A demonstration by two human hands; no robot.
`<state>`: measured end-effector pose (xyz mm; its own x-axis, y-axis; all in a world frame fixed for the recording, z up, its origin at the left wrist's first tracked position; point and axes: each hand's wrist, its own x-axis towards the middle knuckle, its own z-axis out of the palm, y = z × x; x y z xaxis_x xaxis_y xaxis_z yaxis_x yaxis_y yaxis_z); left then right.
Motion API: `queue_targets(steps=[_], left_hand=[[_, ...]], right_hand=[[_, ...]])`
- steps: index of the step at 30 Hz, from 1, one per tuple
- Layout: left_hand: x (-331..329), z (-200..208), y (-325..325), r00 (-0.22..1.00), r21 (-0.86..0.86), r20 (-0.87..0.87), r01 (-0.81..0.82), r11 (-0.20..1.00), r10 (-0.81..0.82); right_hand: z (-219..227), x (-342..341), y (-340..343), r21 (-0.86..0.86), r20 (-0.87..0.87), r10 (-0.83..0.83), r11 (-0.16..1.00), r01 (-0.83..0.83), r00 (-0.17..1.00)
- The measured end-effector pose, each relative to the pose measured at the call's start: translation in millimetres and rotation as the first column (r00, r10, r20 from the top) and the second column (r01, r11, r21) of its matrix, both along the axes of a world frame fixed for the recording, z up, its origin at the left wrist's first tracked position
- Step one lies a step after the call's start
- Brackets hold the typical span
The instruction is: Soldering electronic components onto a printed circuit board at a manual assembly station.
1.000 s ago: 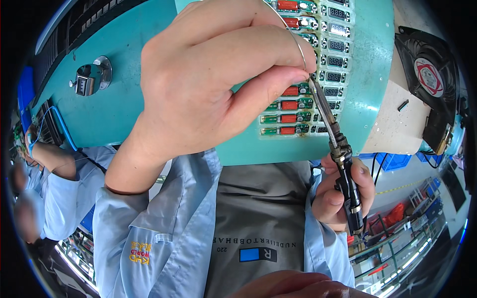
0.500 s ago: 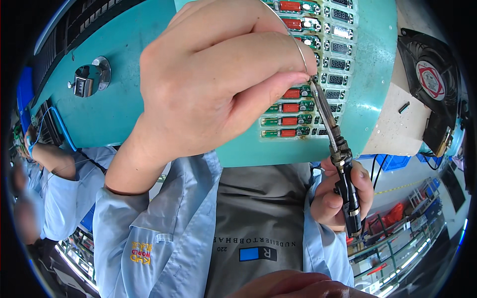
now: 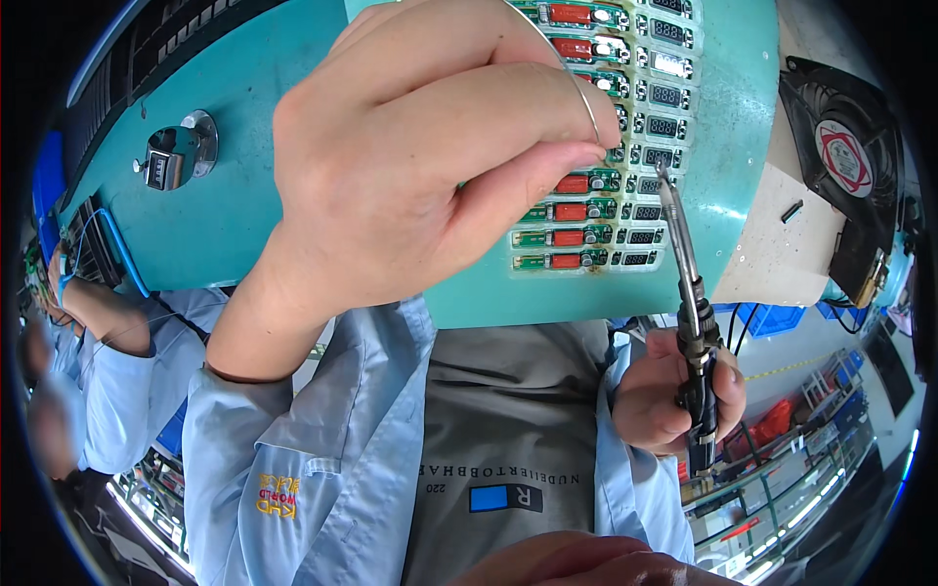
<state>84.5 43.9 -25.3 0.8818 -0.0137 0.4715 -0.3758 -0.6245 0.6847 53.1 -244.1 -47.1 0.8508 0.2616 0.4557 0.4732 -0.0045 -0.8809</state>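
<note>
My left hand point(image 3: 401, 156) pinches a thin silver solder wire point(image 3: 587, 98), which arcs over the knuckles and down to the fingertips. Those fingertips hover at a panel of small green circuit boards point(image 3: 532, 237) carrying red components point(image 3: 569, 211), partly covered by the hand. Along the panel's right side runs a column of small dark digit displays point(image 3: 663, 127). A black-handled soldering iron point(image 3: 700, 352) is gripped in my right hand point(image 3: 647, 405), below the table edge. Its metal tip points up over the displays, to the right of the wire's end.
A tally counter point(image 3: 162, 170) rests on the green mat point(image 3: 249, 73) at the left. At the right stands a black fan point(image 3: 842, 156), with a small dark piece point(image 3: 792, 211) beside it. Another person's arm point(image 3: 117, 322) shows at the far left.
The soldering iron's tip has moved right, away from the wire's end and the left fingertips. My right hand shifted slightly right with it; the left hand has barely moved.
</note>
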Motion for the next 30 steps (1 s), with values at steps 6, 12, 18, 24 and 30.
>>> queue_targets(steps=[6,12,18,24,30], left_hand=[[-1,1,-4,0.999,-0.024,-0.003,-0.037,0.999,0.037],[-1,0,-1,0.999,0.016,0.022,-0.035,0.999,0.034],[-9,4,-4,0.993,-0.022,0.063,-0.101,0.995,0.103],[-21,23,-13,0.985,-0.041,0.114,-0.124,0.991,0.128],[-48,37,-32,0.977,-0.066,0.108,-0.176,0.982,0.182]], right_hand=[[-2,1,-6,-0.009,0.018,0.03,1.0,-0.03,0.999],[-3,2,-13,-0.04,0.098,-0.049,0.998,0.054,0.994],[-18,-20,-56,0.044,-0.022,-0.451,0.891,0.451,0.892],[-2,50,-95,0.01,0.062,-0.669,0.743,0.67,0.741],[-1,127,-100,-0.077,0.148,-0.704,0.692,0.718,0.695]])
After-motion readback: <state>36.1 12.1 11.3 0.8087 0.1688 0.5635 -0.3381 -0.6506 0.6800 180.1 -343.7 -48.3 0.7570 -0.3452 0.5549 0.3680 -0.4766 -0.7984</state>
